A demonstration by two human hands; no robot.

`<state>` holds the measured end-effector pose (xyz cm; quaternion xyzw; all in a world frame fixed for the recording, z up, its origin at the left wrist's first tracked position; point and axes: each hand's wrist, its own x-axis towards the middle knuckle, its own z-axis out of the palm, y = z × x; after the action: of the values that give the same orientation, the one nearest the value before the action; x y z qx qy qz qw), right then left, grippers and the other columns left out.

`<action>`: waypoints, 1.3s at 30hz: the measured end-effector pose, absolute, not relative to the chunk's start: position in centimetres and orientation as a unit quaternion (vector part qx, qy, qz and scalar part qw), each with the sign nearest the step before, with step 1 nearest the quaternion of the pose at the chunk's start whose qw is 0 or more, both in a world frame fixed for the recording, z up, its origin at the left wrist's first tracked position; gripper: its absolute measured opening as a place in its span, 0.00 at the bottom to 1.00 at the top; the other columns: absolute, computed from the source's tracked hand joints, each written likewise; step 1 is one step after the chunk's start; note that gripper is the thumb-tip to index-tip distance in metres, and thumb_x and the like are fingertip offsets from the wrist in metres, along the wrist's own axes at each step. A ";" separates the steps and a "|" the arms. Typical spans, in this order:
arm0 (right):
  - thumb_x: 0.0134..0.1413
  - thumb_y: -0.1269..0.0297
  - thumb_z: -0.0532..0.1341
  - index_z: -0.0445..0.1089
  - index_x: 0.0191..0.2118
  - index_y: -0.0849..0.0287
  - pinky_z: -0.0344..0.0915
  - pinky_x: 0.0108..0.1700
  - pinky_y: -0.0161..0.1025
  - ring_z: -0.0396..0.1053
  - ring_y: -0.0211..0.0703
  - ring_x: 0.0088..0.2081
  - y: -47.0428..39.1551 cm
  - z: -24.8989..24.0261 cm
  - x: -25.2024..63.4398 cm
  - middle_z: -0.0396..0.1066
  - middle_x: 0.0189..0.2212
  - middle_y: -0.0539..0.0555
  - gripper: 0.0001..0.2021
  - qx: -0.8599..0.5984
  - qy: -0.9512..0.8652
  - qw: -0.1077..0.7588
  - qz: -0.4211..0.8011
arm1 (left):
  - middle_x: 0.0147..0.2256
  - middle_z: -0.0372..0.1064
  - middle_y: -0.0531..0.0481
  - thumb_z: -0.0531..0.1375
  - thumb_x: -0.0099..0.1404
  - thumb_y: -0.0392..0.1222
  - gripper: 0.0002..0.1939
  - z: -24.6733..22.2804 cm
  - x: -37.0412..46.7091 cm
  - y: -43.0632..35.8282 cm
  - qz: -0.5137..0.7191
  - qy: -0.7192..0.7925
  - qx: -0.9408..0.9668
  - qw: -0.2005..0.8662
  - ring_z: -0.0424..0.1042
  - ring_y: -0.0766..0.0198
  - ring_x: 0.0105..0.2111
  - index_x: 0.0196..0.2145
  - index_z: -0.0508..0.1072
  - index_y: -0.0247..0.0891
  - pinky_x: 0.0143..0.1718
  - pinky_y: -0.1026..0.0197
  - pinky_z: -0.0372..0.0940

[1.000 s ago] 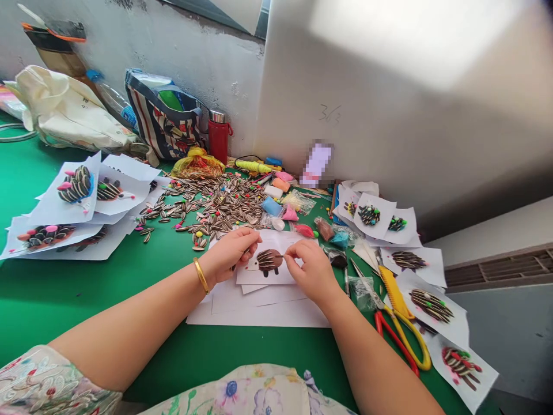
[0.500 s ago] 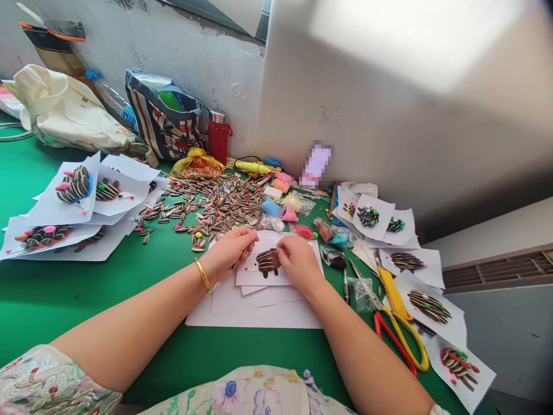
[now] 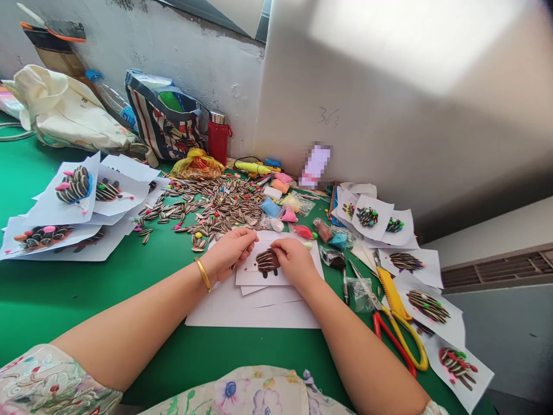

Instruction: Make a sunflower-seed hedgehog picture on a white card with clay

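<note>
A white card [image 3: 253, 278] lies on top of larger white sheets in front of me. On it is a small hedgehog figure [image 3: 266, 263] with a dark clay body, dark feet and striped sunflower seeds for spines. My right hand [image 3: 296, 262] is closed in a pinch at the figure's upper right edge; whatever its fingertips hold is hidden. Left of the figure, my left hand [image 3: 233, 249] hovers with its fingers curled together, and what they hold cannot be seen. Just beyond both hands spreads a heap of sunflower seeds [image 3: 228, 202].
Scissors [image 3: 401, 334], a yellow cutter [image 3: 392, 293] and a pen [image 3: 345, 286] lie to the right. Finished-looking hedgehog cards [image 3: 425, 300] line the right edge; more cards [image 3: 78, 196] sit left. Clay packets [image 3: 271, 207], a red bottle [image 3: 218, 138] and a bag [image 3: 166, 118] stand behind.
My right fingertips have shifted slightly left and up, from the figure's right side to its upper edge. The left hand stays in place.
</note>
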<state>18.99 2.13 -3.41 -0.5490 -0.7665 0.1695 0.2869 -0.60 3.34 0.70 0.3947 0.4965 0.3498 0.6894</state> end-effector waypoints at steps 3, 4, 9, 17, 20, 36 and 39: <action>0.60 0.73 0.58 0.76 0.39 0.54 0.64 0.44 0.42 0.70 0.45 0.40 2.1 -3.4 19.0 0.77 0.36 0.52 0.10 -0.551 -0.767 0.282 0.169 | 0.22 0.59 0.58 0.60 0.63 0.43 0.08 0.6 -0.6 3.4 0.349 0.496 0.396 0.689 0.51 0.77 0.15 0.31 0.66 0.37 0.13 0.73 0.41; 0.60 0.73 0.58 0.76 0.38 0.54 0.64 0.44 0.42 0.70 0.45 0.40 2.1 -3.3 19.0 0.77 0.36 0.52 0.10 -0.549 -0.769 0.283 0.167 | 0.22 0.59 0.58 0.59 0.64 0.42 0.07 0.6 -0.6 3.4 0.348 0.496 0.397 0.689 0.51 0.77 0.15 0.31 0.66 0.37 0.13 0.73 0.41; 0.60 0.75 0.58 0.76 0.36 0.54 0.63 0.44 0.42 0.69 0.45 0.39 2.1 -3.2 18.9 0.75 0.33 0.52 0.11 -0.533 -0.784 0.281 0.148 | 0.22 0.58 0.58 0.58 0.65 0.41 0.06 0.6 -0.5 3.3 0.348 0.497 0.396 0.689 0.50 0.76 0.15 0.31 0.66 0.37 0.13 0.73 0.41; 0.59 0.75 0.59 0.76 0.37 0.57 0.63 0.44 0.42 0.68 0.46 0.39 2.1 -2.8 18.6 0.74 0.33 0.54 0.10 -0.533 -0.797 0.256 0.123 | 0.22 0.58 0.58 0.58 0.64 0.41 0.06 0.9 -0.5 3.3 0.348 0.500 0.392 0.689 0.50 0.77 0.15 0.31 0.66 0.36 0.12 0.73 0.41; 0.60 0.75 0.59 0.77 0.37 0.57 0.63 0.44 0.42 0.68 0.46 0.39 2.0 -2.7 18.4 0.74 0.33 0.54 0.10 -0.531 -0.803 0.246 0.113 | 0.22 0.58 0.58 0.59 0.64 0.41 0.06 0.9 -0.5 3.2 0.349 0.499 0.390 0.690 0.50 0.77 0.15 0.31 0.66 0.36 0.12 0.74 0.41; 0.64 0.68 0.58 0.77 0.44 0.55 0.60 0.40 0.42 0.66 0.44 0.37 0.5 -0.7 18.3 0.71 0.33 0.54 0.10 -0.478 -0.808 0.340 0.050 | 0.25 0.63 0.53 0.58 0.65 0.60 0.23 1.6 -0.7 2.6 0.354 0.416 0.310 0.778 0.49 0.76 0.15 0.36 0.72 0.34 0.14 0.71 0.41; 0.65 0.64 0.59 0.77 0.43 0.52 0.59 0.41 0.42 0.66 0.42 0.37 -0.6 0.1 17.4 0.72 0.33 0.53 0.09 -0.428 -0.828 0.362 0.020 | 0.21 0.58 0.56 0.56 0.64 0.64 0.26 1.6 -0.4 2.1 0.317 0.409 0.340 0.785 0.47 0.75 0.15 0.36 0.72 0.35 0.15 0.70 0.39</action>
<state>17.36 -0.57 0.11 -0.4284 -0.8278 0.0197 0.3618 -0.44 2.11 1.56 0.3398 0.4093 0.3175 0.7850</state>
